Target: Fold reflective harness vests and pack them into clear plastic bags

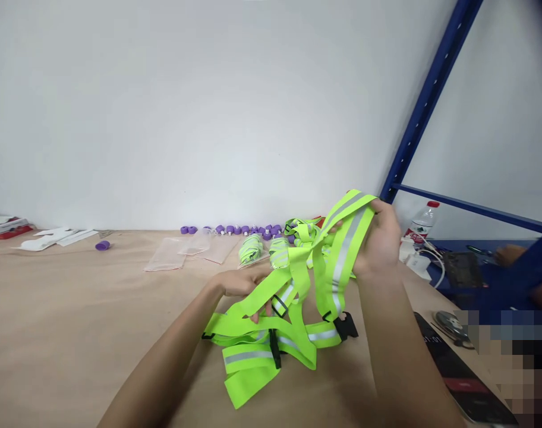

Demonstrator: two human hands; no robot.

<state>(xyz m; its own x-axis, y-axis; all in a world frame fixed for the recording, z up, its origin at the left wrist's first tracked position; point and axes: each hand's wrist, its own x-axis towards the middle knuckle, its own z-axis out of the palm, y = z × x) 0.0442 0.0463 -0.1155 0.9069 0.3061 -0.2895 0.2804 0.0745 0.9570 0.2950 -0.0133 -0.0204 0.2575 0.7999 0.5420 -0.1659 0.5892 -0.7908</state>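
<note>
A neon-green reflective strap vest [271, 333] with grey stripes and black buckles hangs and lies in a tangle on the brown table [75, 333]. My right hand [380, 241] is raised above the table with its fingers closed round a wide folded band of the vest. Lower down, my left hand [246, 285] pinches another strap of the same vest near a black buckle. The loose ends rest on the tabletop in front of me.
Folded green vests [253, 246] and clear plastic bags [182, 252] lie behind. A row of purple caps [235, 229] lines the wall. A water bottle [420, 226], a blue rack [431, 101], a dark phone [458, 368] and another person's arm [533, 273] are at right.
</note>
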